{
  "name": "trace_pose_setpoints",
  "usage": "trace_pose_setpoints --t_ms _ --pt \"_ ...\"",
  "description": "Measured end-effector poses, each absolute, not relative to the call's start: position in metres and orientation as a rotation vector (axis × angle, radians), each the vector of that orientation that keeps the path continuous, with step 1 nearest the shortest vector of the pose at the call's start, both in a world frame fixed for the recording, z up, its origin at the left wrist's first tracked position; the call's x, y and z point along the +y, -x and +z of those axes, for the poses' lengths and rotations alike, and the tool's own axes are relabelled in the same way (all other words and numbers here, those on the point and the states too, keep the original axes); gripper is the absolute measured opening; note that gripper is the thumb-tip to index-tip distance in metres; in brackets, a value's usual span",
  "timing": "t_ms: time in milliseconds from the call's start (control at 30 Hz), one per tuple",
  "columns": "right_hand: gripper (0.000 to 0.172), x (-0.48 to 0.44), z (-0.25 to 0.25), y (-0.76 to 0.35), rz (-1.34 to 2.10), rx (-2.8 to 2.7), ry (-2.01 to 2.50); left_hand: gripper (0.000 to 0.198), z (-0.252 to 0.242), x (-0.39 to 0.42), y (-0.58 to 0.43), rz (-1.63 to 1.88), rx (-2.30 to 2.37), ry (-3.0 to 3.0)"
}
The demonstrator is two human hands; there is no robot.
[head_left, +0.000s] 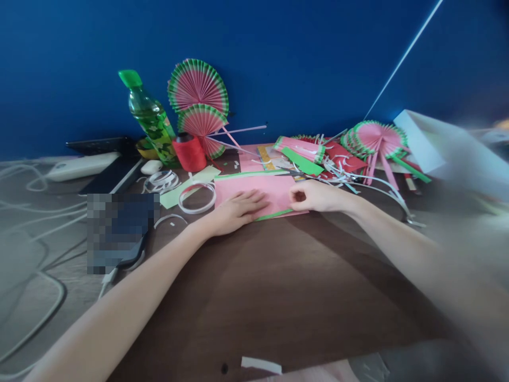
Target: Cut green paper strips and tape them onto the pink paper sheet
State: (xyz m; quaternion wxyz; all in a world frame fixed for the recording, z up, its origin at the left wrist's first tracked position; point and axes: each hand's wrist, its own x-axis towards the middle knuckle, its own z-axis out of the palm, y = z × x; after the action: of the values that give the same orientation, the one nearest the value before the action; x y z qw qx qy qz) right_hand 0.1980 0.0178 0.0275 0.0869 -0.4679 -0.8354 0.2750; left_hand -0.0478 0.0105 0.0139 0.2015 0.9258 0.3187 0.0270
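Note:
A sheet of pink paper (254, 187) lies on the dark wooden table, with green strips along its far and near edges. My left hand (244, 209) rests flat on the sheet, fingers stretched out toward the right. At the sheet's right side, my right hand (314, 196) is closed in a pinch, thumb and index finger curled together by the end of the near green strip (274, 214). What sits between those fingertips is too small to make out. Just left of the sheet is a roll of white tape (198, 208), lying on its side.
Pleated pink-and-green paper fans (199, 87) lean against the blue wall. A green bottle (153, 124), a red thread spool (190, 154) and a phone (123, 228) stand or lie to the left. Paper scraps (338, 170), more fans (376, 140) and a white box (427, 143) crowd the back right.

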Motion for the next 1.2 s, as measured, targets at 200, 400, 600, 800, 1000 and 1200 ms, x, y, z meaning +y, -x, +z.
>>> trace_pose_setpoints --t_ms 200,400,600,800,1000,1200 --pt "0.015 0.0183 0.0265 -0.1979 0.785 -2.518 1.376 0.046 0.0143 0.0100 0.0485 0.081 0.877 -2.614" --pt "0.015 0.0185 0.0249 -0.1985 0.757 -2.531 1.365 0.046 0.0127 0.0105 0.0500 0.117 0.848 -2.615" --pt "0.016 0.0174 0.0261 -0.1980 0.775 -2.535 1.377 0.049 0.0113 0.0114 0.0508 0.109 0.852 -2.605" --pt "0.015 0.0165 0.0284 -0.1965 0.774 -2.560 1.390 0.047 0.0106 0.0114 0.0506 0.117 0.852 -2.610" --pt "0.017 0.0169 0.0285 -0.1980 0.683 -2.665 1.337 0.051 0.0085 0.0102 0.0503 0.126 0.842 -2.629" --pt "0.020 0.0182 0.0291 -0.2007 0.623 -2.768 1.322 0.047 0.0071 0.0093 0.0512 0.172 0.832 -2.629"
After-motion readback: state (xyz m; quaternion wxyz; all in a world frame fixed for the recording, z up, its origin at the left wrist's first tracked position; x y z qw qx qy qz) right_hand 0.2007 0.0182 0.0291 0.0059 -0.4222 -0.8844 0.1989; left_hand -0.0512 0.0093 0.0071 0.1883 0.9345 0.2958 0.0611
